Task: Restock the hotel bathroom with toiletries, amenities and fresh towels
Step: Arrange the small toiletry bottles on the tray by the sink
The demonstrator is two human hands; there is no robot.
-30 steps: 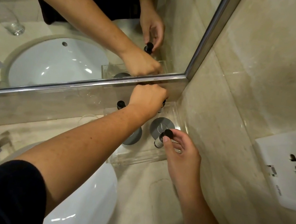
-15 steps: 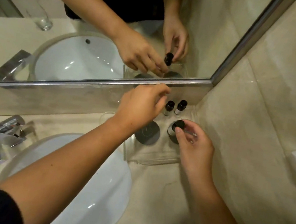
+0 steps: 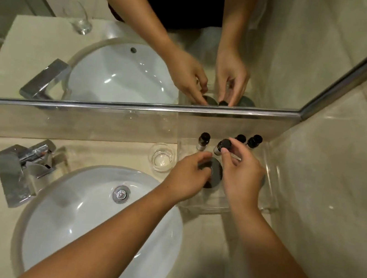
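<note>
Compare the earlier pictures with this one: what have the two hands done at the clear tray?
The left hand drew back from the back-row bottles; its fingers now curl on the dark disc. The right hand, still pinching its small bottle, carried it back toward that row. The tray and glass stayed put.

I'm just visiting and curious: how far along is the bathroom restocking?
Done: three small black-capped bottles stand in the clear tray. In hand: the right hand pinches a fourth bottle over the tray, and the left hand grips a round dark container. Left: setting those down. No fresh towels show in this view.
</note>
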